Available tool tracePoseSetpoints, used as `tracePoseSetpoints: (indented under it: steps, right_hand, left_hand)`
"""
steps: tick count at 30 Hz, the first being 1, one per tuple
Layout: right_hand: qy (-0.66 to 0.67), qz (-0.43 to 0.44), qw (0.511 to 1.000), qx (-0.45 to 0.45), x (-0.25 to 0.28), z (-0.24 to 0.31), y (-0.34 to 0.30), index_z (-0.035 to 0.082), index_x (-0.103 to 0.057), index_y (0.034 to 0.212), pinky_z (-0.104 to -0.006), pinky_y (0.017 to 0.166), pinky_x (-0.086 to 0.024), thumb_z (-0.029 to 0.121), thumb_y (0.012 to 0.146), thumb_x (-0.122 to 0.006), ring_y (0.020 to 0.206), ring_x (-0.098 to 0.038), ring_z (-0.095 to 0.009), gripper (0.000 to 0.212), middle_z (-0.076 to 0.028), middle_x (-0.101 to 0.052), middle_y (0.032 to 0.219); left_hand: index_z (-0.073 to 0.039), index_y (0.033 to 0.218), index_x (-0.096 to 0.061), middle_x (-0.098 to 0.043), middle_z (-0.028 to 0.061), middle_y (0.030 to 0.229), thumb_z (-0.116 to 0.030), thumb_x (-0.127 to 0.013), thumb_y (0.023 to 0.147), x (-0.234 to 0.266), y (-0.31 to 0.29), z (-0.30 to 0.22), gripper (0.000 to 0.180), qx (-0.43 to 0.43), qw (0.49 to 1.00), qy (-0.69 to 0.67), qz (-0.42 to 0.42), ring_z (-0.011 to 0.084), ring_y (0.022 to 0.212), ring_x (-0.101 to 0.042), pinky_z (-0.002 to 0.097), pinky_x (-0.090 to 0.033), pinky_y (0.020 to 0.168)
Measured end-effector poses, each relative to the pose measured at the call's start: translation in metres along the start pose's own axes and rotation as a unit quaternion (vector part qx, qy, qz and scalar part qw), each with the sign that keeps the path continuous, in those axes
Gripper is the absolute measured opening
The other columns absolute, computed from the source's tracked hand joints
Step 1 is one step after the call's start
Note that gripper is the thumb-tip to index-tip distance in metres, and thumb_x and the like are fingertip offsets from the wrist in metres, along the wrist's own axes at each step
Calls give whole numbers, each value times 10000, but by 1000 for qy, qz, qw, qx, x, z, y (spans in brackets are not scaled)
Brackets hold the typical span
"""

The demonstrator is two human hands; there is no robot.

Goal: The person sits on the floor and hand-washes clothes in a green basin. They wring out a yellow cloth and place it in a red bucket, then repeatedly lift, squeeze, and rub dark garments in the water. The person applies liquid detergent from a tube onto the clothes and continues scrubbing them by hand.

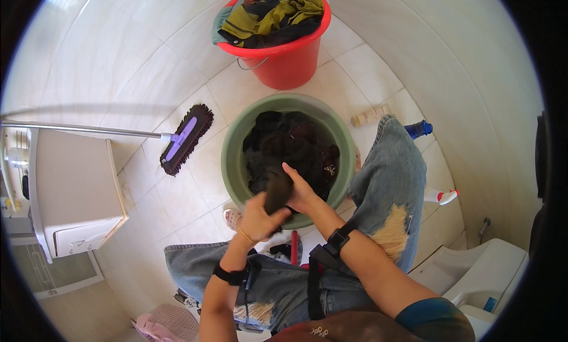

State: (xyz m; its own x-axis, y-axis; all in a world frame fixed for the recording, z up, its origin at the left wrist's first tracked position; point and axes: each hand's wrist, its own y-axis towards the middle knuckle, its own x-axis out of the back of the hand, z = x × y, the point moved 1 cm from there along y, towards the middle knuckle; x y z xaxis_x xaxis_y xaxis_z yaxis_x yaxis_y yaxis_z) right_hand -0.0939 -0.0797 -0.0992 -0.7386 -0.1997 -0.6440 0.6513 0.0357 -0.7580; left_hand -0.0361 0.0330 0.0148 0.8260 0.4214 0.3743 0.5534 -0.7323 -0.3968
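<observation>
A green round basin stands on the floor in front of me, holding dark wet clothes in water. Over its near rim, my two hands are close together on a dark piece of cloth; which garment it is does not show. My left hand grips its lower part, the fingers slightly blurred. From the other side, my right hand holds the cloth, thumb pointing up and fingers partly hidden. A small patch with a white pattern shows among the clothes at the right.
Beyond the basin is a red bucket heaped with clothes. To the left lie a purple mop head and a white cabinet. Bottles, one blue, and a white spray bottle lie right.
</observation>
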Motion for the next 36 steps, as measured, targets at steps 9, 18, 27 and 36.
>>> tracePoseSetpoints:
  steps: [9,18,27,36]
  right_hand:
    - [175,45,970,163,-22,20,-10,146,-391,1090,-311,587,-476,-15,710,-595,619,-543,-205,460,-106,-552,785]
    - [25,83,969,229,-10,1,-22,103,-487,751,-242,572,-434,18,770,-561,641,-511,-108,114,-6,-481,700]
    - [87,14,972,216,-27,-13,-46,143,-397,685,-208,526,-325,-11,741,-523,605,-367,-50,207,63,-378,667]
    - [-381,154,788,458,-76,10,-135,93,-368,746,-189,605,-330,18,717,-616,708,-370,-45,260,17,-405,753]
  left_hand:
    - [-20,1101,-530,-603,128,988,24,-537,695,14,-5,-8,408,-12,986,-79,-144,261,903,-598,342,-470,793]
    - [-52,756,-605,-575,100,823,-86,-624,640,-62,9,-30,122,-270,914,180,-243,317,735,-568,352,-472,621]
    - [12,749,-604,-591,144,639,-182,-600,762,-25,68,49,195,33,966,58,-249,225,607,-597,325,-454,601]
    - [-30,1117,-520,-555,80,1074,-166,-475,840,5,-6,26,312,-106,980,-167,-7,166,1011,-525,282,-416,875]
